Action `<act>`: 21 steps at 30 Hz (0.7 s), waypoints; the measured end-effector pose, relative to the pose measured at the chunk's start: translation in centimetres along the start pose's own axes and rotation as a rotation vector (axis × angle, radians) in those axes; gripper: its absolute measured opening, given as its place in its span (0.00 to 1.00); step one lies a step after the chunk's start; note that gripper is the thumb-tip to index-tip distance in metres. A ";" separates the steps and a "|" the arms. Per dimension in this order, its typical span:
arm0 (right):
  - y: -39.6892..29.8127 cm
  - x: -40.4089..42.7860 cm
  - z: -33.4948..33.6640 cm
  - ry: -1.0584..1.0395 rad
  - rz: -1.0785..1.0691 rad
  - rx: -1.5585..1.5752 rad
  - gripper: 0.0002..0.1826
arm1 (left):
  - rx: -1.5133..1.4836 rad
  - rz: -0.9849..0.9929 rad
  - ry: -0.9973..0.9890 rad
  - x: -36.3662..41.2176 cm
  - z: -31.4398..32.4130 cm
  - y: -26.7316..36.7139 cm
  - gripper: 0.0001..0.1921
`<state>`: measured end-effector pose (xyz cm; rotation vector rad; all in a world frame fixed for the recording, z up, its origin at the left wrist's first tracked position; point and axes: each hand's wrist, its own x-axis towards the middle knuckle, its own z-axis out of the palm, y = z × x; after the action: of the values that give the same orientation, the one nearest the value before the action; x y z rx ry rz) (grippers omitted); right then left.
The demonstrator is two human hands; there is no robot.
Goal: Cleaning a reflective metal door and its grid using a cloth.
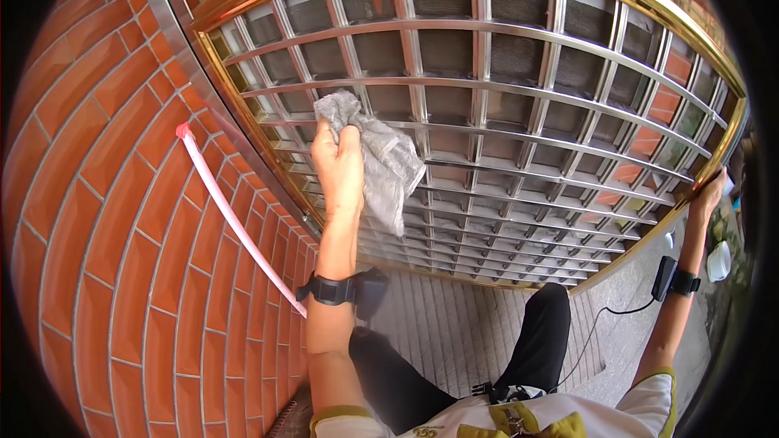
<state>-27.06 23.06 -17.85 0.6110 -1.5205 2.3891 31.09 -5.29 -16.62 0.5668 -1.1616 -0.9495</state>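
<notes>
My left hand [338, 161] grips a crumpled grey cloth [389, 164], which hangs down in front of a metal lattice grille [481, 82]. The cloth's top lies over the grille's bars near the left side; whether it presses on them I cannot tell. The grille sits in a shiny gold-coloured metal door frame [739, 115]. At the frame's right edge my right hand [709, 191] is closed around the gold rim. Behind the bars shows a dark mesh screen [517, 55].
An orange-red brick-tiled wall [122, 225] runs along the left, with a pink tube [237, 231] against it. A steel door jamb [207, 79] stands beside the grille. Ridged pavement [426, 310] lies below. A white container [719, 261] is at the far right. A cable [584, 347] runs from my right wrist device.
</notes>
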 end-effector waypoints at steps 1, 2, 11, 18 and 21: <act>0.0 0.0 0.1 -0.007 0.000 0.003 0.19 | 0.001 0.002 0.007 0.2 -0.6 -0.5 0.15; -0.1 0.2 0.3 -0.008 0.033 0.001 0.19 | 0.171 0.153 -0.085 0.5 -1.6 -1.2 0.16; -1.3 -0.2 0.4 -0.020 -0.023 -0.078 0.21 | 1.334 1.039 -0.438 3.4 -6.4 1.3 0.07; -0.7 -1.1 1.2 0.018 -0.004 -0.113 0.23 | 1.199 0.966 -0.125 4.4 -10.9 0.6 0.10; -2.1 -1.0 0.6 -0.038 -0.017 -0.106 0.23 | 1.418 1.041 -0.364 6.0 -10.5 3.6 0.10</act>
<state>-25.15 23.41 -16.36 0.6472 -1.6383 2.2796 42.69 -9.51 -14.13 0.7231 -2.0676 0.8436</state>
